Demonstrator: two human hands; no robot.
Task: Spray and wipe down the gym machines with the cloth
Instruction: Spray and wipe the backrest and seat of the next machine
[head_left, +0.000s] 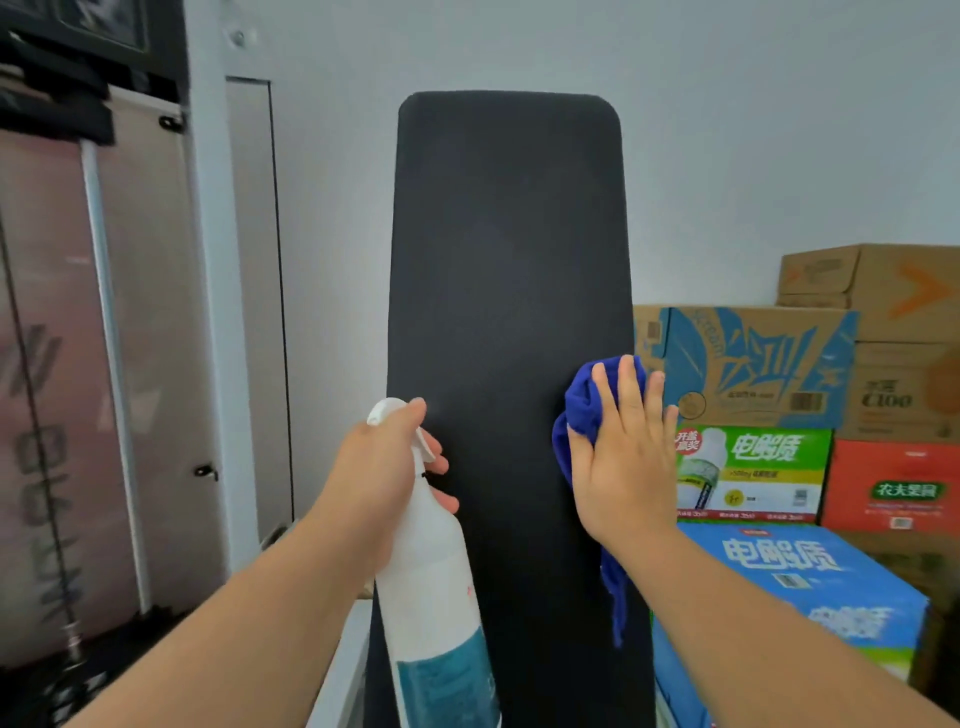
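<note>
Black pad upright, cloth flat against it.

The tall black bench pad (506, 312) stands nearly upright right in front of me, and my right hand (623, 457) is spread flat, pressing the blue cloth (582, 410) onto its right edge, a tail of cloth hanging down along that edge.

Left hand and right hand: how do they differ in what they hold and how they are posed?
The left hand is wrapped around the neck of the white plastic spray bottle, its fingers at the trigger; the right hand lies flat with fingers spread, pressing the crumpled blue cloth. The left holds the bottle in front of the tall black padded backrest; the right presses onto the pad's right edge. Both are bare.
</note>
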